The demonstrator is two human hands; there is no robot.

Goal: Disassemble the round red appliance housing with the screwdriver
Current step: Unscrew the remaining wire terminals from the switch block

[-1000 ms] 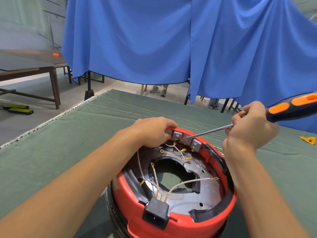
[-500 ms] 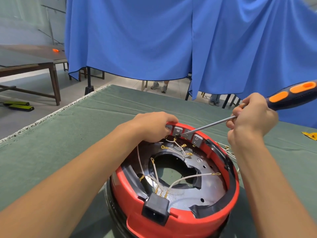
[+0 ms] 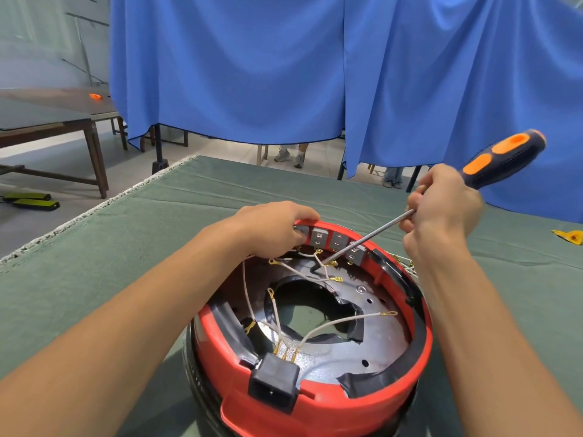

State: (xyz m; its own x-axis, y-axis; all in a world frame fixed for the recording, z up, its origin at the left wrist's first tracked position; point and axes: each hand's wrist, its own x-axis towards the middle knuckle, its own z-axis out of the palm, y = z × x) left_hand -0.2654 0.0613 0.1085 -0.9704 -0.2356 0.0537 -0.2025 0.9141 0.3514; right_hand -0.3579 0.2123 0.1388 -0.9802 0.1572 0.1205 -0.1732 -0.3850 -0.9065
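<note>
The round red housing [image 3: 318, 408] lies open side up on the green cloth, with a metal plate, loose white wires and a black power socket [image 3: 273, 383] at its near rim. My left hand [image 3: 277, 228] grips the far rim beside a row of grey switch blocks [image 3: 337, 242]. My right hand [image 3: 441, 209] holds the screwdriver [image 3: 501, 162] where the shaft meets the black and orange handle. The shaft slants down to the left, and its tip sits among the wires just below the switch blocks.
The green cloth table [image 3: 94, 279] stretches to the left and far side. A yellow scrap [image 3: 569, 236] lies at the right edge. Blue curtains [image 3: 284, 74] hang behind the table. A wooden bench [image 3: 56, 121] stands off to the left on the floor.
The screwdriver has tilted steeper and its tip has dropped from the switch blocks down into the wires. My left hand keeps its hold on the rim.
</note>
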